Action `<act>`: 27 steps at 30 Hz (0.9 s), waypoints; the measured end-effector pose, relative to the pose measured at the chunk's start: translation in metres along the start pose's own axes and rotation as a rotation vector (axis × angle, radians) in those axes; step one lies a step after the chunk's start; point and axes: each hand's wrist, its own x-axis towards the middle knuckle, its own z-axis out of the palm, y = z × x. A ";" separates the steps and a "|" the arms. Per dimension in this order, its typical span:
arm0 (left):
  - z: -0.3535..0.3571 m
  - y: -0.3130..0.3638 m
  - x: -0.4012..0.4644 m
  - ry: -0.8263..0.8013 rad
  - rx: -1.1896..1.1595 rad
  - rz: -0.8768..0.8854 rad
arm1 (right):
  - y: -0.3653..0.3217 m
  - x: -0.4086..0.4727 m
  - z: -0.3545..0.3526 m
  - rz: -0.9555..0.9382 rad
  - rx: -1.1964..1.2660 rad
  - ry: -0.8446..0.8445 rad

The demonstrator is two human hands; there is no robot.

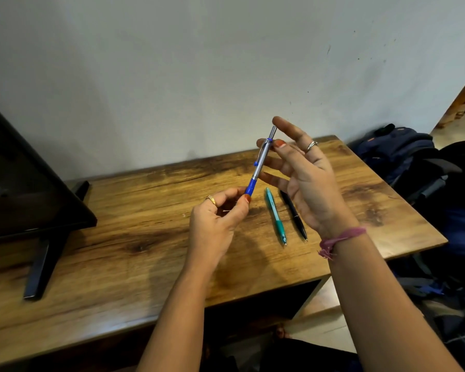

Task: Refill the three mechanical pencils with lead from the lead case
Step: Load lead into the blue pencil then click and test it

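The left hand [218, 216] pinches the blue pencil [261, 162] low down; the right hand [304, 170] pinches its top, other fingers loose. The green pencil [275, 216] and black pencil [293, 214] wait on the counter [145, 237]. No lead case shows. Probably just starting.

We count three mechanical pencils: one blue pencil [261, 162], one teal pencil [275, 216] and one black pencil [293, 214]. We also see two hands, two finger rings, one wristband [341, 238], one table [118, 224] and one backpack [397, 150].
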 end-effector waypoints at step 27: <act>-0.028 -0.010 0.016 0.559 -0.204 -0.048 | 0.008 0.000 -0.004 0.186 0.766 0.218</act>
